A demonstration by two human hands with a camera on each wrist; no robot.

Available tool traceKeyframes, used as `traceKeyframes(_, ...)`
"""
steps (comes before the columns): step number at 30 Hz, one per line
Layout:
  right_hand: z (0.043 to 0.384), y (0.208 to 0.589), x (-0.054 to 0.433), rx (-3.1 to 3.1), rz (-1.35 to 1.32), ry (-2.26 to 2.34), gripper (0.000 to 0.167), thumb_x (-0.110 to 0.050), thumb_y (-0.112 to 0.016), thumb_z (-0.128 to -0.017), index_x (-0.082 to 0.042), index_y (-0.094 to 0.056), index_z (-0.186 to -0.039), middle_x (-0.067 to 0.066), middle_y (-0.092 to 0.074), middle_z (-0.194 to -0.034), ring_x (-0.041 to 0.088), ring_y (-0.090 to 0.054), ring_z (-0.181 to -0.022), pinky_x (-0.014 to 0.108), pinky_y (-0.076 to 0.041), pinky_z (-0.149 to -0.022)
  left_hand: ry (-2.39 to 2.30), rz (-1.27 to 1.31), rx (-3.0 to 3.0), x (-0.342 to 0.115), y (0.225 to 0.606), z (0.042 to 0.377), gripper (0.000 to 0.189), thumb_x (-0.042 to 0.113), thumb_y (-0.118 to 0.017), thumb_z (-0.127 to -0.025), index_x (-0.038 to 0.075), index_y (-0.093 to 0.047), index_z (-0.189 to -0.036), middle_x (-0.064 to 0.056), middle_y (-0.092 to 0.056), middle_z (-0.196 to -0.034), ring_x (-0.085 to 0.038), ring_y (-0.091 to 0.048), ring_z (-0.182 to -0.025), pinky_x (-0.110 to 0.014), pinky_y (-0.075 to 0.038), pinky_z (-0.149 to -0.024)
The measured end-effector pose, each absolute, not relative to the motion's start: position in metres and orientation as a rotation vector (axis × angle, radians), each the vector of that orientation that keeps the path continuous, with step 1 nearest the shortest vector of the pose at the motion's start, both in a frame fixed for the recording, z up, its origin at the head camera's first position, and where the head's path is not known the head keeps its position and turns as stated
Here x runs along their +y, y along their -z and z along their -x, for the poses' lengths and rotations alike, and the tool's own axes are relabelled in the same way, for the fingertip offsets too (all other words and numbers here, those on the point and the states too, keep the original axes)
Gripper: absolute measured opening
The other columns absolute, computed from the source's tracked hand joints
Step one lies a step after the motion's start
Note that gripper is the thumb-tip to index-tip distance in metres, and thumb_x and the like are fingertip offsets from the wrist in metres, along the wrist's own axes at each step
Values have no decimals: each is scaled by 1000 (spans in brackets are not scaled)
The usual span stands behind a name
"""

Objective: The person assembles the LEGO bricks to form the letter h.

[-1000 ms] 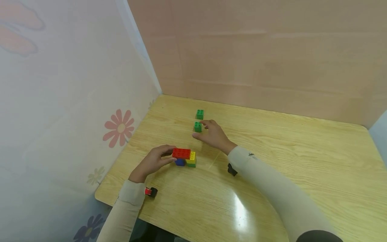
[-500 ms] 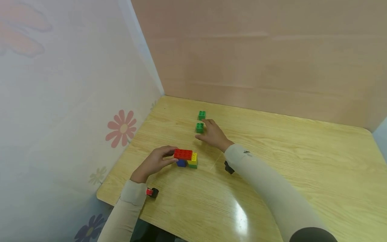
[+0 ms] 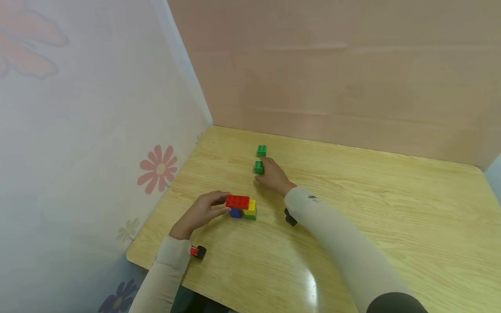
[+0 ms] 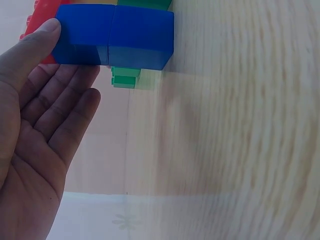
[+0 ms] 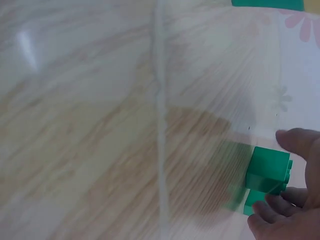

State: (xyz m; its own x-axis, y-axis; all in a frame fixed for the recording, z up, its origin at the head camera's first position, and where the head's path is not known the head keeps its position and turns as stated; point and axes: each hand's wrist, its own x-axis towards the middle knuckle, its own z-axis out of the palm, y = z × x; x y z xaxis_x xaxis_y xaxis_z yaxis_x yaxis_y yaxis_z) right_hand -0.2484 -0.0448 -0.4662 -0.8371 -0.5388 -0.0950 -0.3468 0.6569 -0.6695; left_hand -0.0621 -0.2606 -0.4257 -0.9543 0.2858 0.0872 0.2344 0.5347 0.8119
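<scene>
My left hand (image 3: pixel 200 214) holds a small toy-brick structure at its left end, thumb on the near side and fingers behind. The structure has a red brick (image 3: pixel 237 201) across the top, two stacked blue bricks (image 4: pixel 115 35) below at left, and a yellow brick (image 3: pixel 251 206) over a green one (image 3: pixel 251 216) at right. Farther back, my right hand (image 3: pixel 275 177) is spread beside the nearer loose green brick (image 5: pixel 267 167). In the right wrist view a gap shows between thumb and brick; whether the fingers touch it is unclear. Another green brick (image 3: pixel 262 151) stands just behind.
A light wooden table (image 3: pixel 372 208) carries everything. A flower-patterned wall (image 3: pixel 98 130) runs along its left edge, and a tan panel (image 3: pixel 332 78) stands at the back. Black wrist devices show below the left sleeve (image 3: pixel 200 252) and beside the right sleeve (image 3: pixel 290 217).
My right hand has shifted slightly closer around the nearer green brick, its fingers now overlapping that brick's right side in the head view. The left hand keeps its hold on the structure.
</scene>
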Motion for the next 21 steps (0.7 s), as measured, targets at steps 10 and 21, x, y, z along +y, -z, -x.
traceKeyframes(10,249,466,-47,2687,669,906,54,-13,-60,-95,0,-41,-143,20,-45,-138,31,-49,-125,40,-43,-104,-1435,-437,2683,-260,426,60,41,8,-67,-93,-3,-57,-130,-16,-61,-124,-35,-59,-115,-51,-46,-99)
traceKeyframes(21,246,468,-40,2700,705,992,45,-16,-64,-93,-1,-51,-133,14,-53,-124,24,-55,-109,36,-48,-96,-1406,-457,2720,-257,427,59,40,8,-67,-92,-2,-58,-130,-13,-62,-123,-32,-61,-113,-47,-48,-97)
